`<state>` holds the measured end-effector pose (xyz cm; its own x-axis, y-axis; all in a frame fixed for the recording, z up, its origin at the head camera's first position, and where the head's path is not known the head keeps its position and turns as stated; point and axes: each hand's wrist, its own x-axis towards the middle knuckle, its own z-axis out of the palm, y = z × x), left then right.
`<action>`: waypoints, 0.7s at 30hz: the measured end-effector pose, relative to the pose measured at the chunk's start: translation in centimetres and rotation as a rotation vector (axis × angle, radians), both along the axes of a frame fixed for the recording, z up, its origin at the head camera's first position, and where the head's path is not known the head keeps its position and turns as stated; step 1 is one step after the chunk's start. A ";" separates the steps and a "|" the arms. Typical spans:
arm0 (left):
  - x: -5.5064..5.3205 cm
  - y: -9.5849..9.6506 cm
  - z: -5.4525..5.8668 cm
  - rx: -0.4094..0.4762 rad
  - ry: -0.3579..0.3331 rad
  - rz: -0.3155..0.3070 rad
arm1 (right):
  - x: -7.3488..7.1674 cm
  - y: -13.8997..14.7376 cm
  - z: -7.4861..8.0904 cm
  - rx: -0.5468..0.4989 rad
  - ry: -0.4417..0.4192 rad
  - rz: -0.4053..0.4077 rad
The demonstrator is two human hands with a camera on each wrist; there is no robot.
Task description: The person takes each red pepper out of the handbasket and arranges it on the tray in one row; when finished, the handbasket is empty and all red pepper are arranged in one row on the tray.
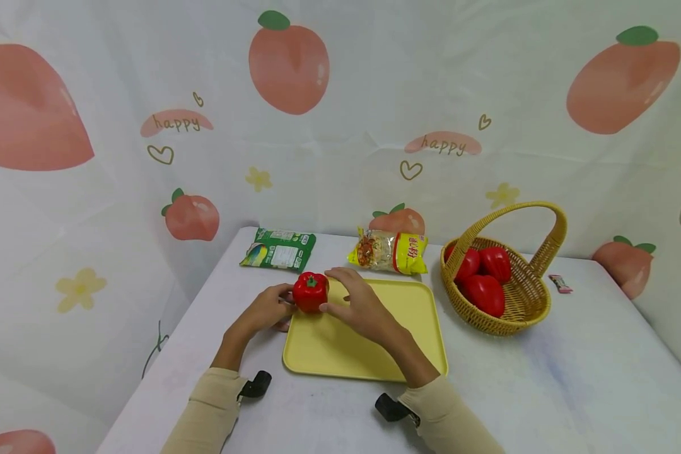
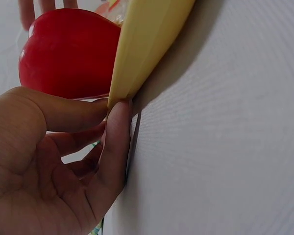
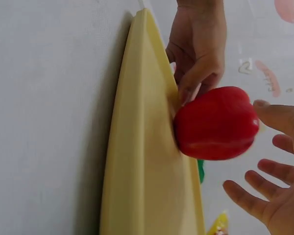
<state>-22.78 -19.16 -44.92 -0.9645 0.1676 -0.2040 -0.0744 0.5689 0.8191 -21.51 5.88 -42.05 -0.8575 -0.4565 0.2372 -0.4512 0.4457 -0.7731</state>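
A red bell pepper with a green stem stands at the far left corner of the yellow tray. At the tray's left edge, my left hand pinches the rim between thumb and index finger, as the left wrist view shows. My right hand is on the pepper's right side with its fingers spread apart. In the right wrist view, the right thumb is right at the pepper's side, while the other fingers stay off it.
A wicker basket with a tall handle holds several red bell peppers at the right. Behind the tray lie a green packet and a yellow food packet. A small pink wrapped piece lies right of the basket.
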 end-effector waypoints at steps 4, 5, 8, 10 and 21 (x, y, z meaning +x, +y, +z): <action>0.1 0.0 0.0 0.012 0.004 -0.005 | 0.5 1.3 0.5 0.009 0.031 -0.009; 0.1 0.0 0.1 0.015 0.004 -0.006 | 0.6 1.7 0.6 0.010 0.035 -0.011; 0.1 0.0 0.1 0.014 0.005 -0.006 | 0.9 2.9 0.9 0.019 0.052 -0.023; 0.2 -0.1 0.2 0.009 0.009 -0.008 | 1.1 3.7 1.2 0.029 0.063 -0.031; -0.1 -0.2 0.0 0.020 -0.004 -0.010 | 2.2 9.3 1.6 0.103 0.195 -0.096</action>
